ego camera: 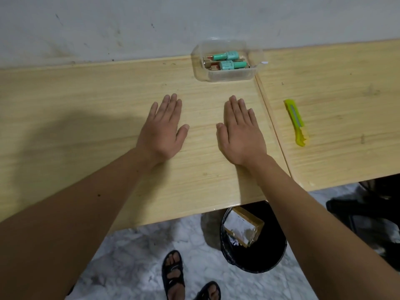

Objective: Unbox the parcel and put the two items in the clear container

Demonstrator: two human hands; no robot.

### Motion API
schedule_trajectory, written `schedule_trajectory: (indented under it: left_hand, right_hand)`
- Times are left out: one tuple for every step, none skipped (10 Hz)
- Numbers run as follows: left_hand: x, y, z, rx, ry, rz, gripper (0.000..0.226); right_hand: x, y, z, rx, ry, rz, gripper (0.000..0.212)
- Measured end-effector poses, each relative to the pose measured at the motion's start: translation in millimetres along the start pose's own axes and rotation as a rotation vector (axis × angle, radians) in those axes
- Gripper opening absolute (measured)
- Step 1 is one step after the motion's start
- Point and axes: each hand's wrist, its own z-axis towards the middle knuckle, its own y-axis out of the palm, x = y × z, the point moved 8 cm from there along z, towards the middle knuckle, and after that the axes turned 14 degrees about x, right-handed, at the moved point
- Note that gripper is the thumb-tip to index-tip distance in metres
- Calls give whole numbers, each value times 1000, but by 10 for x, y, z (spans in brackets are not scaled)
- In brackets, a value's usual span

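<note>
A clear plastic container (244,74) stands at the back of the wooden table, near the wall. Inside it lie two green cylindrical items (229,60) with copper-coloured ends, side by side. My left hand (163,128) and my right hand (240,132) rest flat, palms down, on the table in front of the container, a hand's width apart, holding nothing. The opened parcel box (243,229) lies in a black bin (259,256) on the floor under the table's front edge.
A yellow-green utility knife (296,122) lies on the adjoining table (346,105) to the right. The wall runs along the back. A dark bag (368,213) sits on the marble floor at the right. My sandalled feet (173,276) show below.
</note>
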Motion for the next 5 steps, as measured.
schedule_trajectory:
  left_hand:
    - [10, 15, -16, -12, -29, 44, 80]
    - [14, 21, -165, -52, -62, 54, 79]
    - [123, -126, -480, 1, -94, 49, 71]
    - [266, -241, -817, -78, -157, 15, 72]
    - [564, -442, -1461, -95, -141, -26, 74]
  right_hand:
    - [-10, 9, -3, -6, -3, -18, 69]
    - [5, 13, -37, -45, 41, -16, 67]
    - [-86, -73, -226, -75, 84, -13, 66]
    - [-239, -195, -635, -91, 136, 30, 66]
    - [-489, -431, -1260, -125, 132, 89, 67]
